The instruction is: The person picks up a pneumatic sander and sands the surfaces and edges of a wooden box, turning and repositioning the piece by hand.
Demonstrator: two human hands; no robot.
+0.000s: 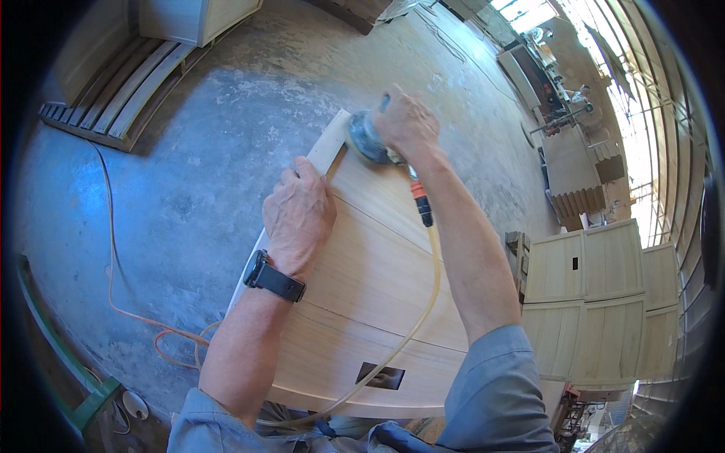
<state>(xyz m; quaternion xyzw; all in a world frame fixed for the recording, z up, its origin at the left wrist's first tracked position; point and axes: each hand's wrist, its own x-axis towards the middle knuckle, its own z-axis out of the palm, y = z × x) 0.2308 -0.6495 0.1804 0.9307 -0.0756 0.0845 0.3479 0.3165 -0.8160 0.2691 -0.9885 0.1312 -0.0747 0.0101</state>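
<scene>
Head view: our right hand [408, 127] grips a round blue sander [365, 139] at the far end of a pale wood panel [370, 264]. Our left hand [300, 210] lies half curled on the panel's left edge; we can't tell if it grips. Thin lines cross the panel.

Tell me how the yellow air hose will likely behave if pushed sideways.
Probably bendy but springy: the yellow air hose curves smoothly across the wooden panel. Slim and round, it may slide easily. Pushing could tug the sander, since a coupling joins them.
</scene>
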